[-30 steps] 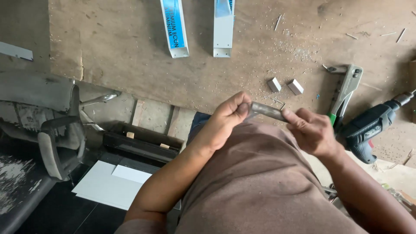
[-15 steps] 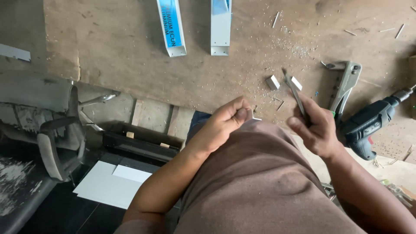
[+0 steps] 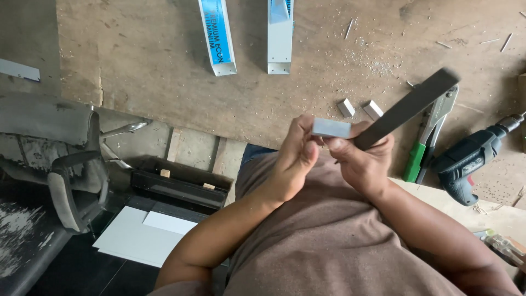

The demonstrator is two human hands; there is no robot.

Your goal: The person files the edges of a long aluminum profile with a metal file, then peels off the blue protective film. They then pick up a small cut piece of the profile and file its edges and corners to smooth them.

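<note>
The left hand [image 3: 296,159] pinches a small grey metal block [image 3: 331,128] between thumb and fingertips, holding it above the edge of the plywood bench [image 3: 164,82]. The right hand [image 3: 359,161] is closed round a flat dark file [image 3: 408,107] that angles up and to the right, its lower end meeting the block. With so narrow a pinch, a hard stroke could probably twist the block loose or skid the file onto the fingertips. The block looks short, rectangular, pale and smooth-faced.
</note>
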